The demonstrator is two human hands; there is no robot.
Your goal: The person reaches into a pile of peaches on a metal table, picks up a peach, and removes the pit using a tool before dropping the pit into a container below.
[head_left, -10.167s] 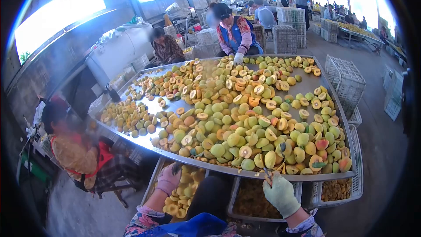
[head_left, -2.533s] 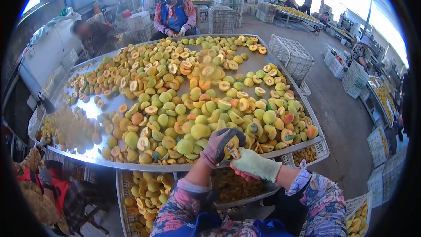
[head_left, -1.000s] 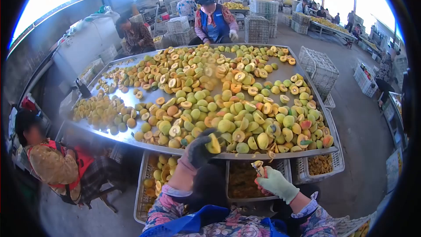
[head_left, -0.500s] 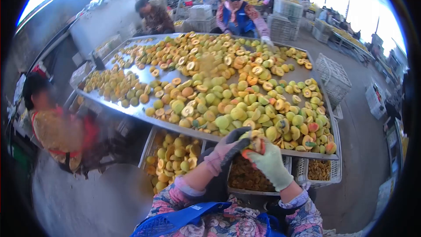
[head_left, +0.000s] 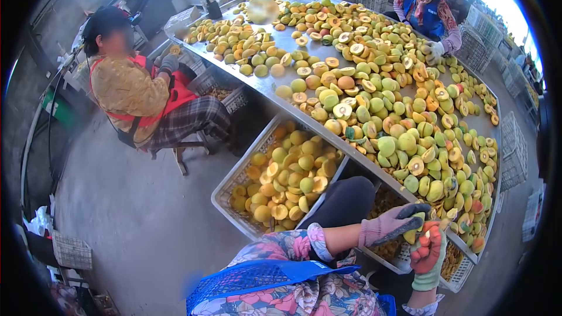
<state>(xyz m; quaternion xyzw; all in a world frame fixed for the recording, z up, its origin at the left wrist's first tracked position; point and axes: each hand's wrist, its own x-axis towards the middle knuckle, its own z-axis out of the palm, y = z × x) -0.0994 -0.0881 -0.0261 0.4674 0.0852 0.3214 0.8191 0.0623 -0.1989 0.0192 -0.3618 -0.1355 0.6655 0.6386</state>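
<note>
My left hand point(head_left: 393, 224), in a pink glove with dark grey fingers, is closed on a yellow-green, peach-like fruit piece point(head_left: 413, 229). Close beside it, my right hand point(head_left: 430, 257) wears a pale green glove with an orange-red palm side turned up. Its fingers are curled, with a small pale bit near the fingertips that I cannot make out. Both hands are just off the near edge of a metal table point(head_left: 266, 85) heaped with whole and halved fruit point(head_left: 374, 105). Below them, a crate point(head_left: 404, 263) holds brownish scraps, partly hidden by my hands.
A crate of fruit halves point(head_left: 219, 199) stands left of my knee point(head_left: 351, 193). Further left, a person in a red apron point(head_left: 181, 93) sits on a stool. Across the table, a person in a blue vest point(head_left: 430, 17) reaches into the fruit. Stacked crates point(head_left: 515, 152) stand to the right.
The view has swung left, so my hands now appear lower right. They were together around a fruit; now they are slightly apart, and my right palm side is turned up.
</note>
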